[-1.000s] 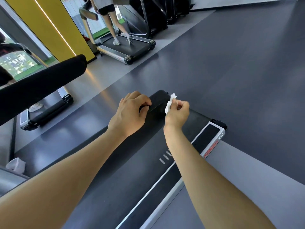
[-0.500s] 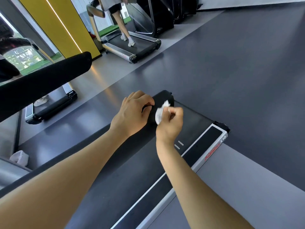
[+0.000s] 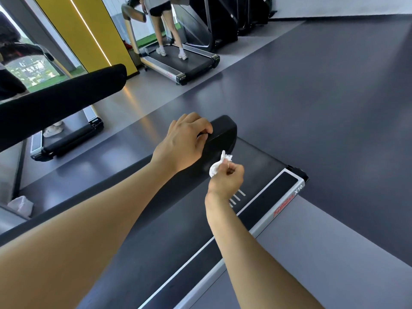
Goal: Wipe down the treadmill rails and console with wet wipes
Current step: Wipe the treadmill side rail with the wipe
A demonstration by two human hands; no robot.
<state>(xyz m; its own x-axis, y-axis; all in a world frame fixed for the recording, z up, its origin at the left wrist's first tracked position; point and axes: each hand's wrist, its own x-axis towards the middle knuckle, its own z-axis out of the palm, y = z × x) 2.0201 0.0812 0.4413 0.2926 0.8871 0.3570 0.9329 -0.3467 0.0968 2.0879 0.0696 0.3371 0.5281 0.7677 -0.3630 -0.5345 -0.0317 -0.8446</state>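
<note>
A black padded handrail (image 3: 223, 132) of the treadmill runs from the lower left to its rounded end in the middle of the view. My left hand (image 3: 182, 141) grips that rail just short of its end, fingers curled over the top. My right hand (image 3: 227, 179) pinches a crumpled white wet wipe (image 3: 217, 166) against the rail's near side, a little behind the left hand. Below lie the dark belt (image 3: 169, 246) and the silver side rail (image 3: 287, 206) with red lettering. The console is out of view.
The treadmill's other black handrail (image 3: 62, 101) crosses the left of the view. A person walks on another treadmill (image 3: 178, 63) at the back, and a third treadmill (image 3: 66, 139) stands at the left. A white crumpled bundle (image 3: 20, 205) lies at the far left. Grey floor (image 3: 323, 108) spreads to the right.
My right hand has drawn the wipe back from the rail's end along its near side, towards me. My left hand has kept its grip on the rail.
</note>
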